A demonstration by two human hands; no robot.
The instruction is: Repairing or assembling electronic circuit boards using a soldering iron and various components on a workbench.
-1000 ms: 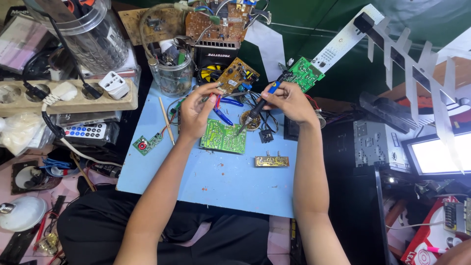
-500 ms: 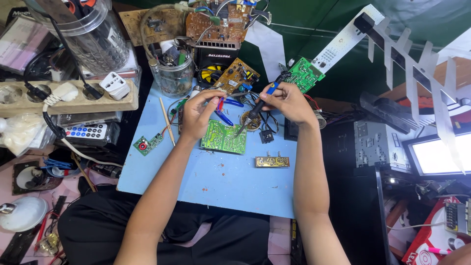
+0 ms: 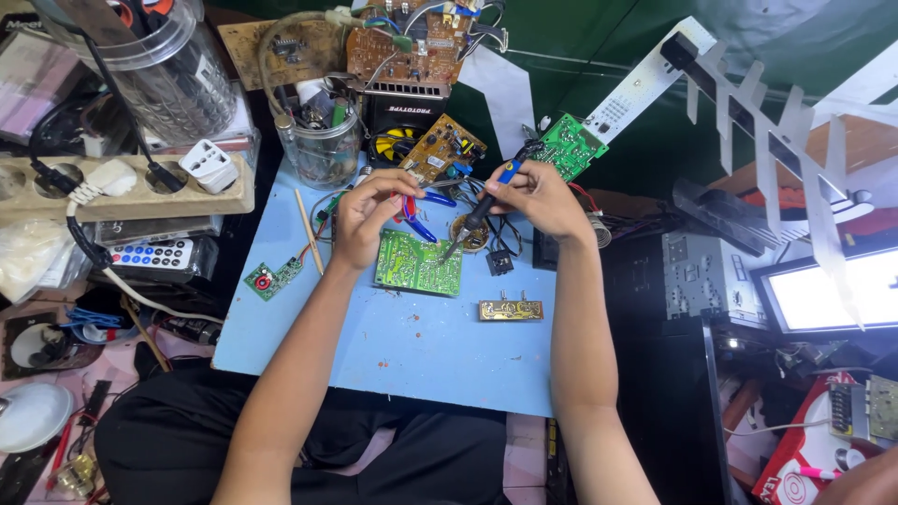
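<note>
You are working over a green circuit board (image 3: 418, 265) lying flat on the blue mat (image 3: 393, 346) of a crowded desk, your right hand (image 3: 533, 198) bringing a soldering iron (image 3: 479, 212) down to it. The fingers of that hand are pressed around the iron's dark grip and blue collar, pen-fashion, and the tip is slanting down toward the board's upper right corner; whether it is touching there is too fine to tell. Your left hand (image 3: 367, 213) is hovering just above the board's upper left edge, wrist bent and fingers curled toward the thumb, pinching something too thin to make out, possibly a wire.

The board is looking light, thin and stiff, probably quick to slide on the smooth mat, and its solder side is likely delicate, so the bare edges are seeming the safest place to steady it. The iron is calling for a hold well back on the grip, away from the metal end.

Both forearms are reaching in from the near edge of the mat, converging on the board. Just right of the board, a small brown tin (image 3: 470, 234) is sitting; below and right of it, a narrow tan board (image 3: 510, 310) is lying; well left of it, a small green module (image 3: 272, 278) is resting.
</note>
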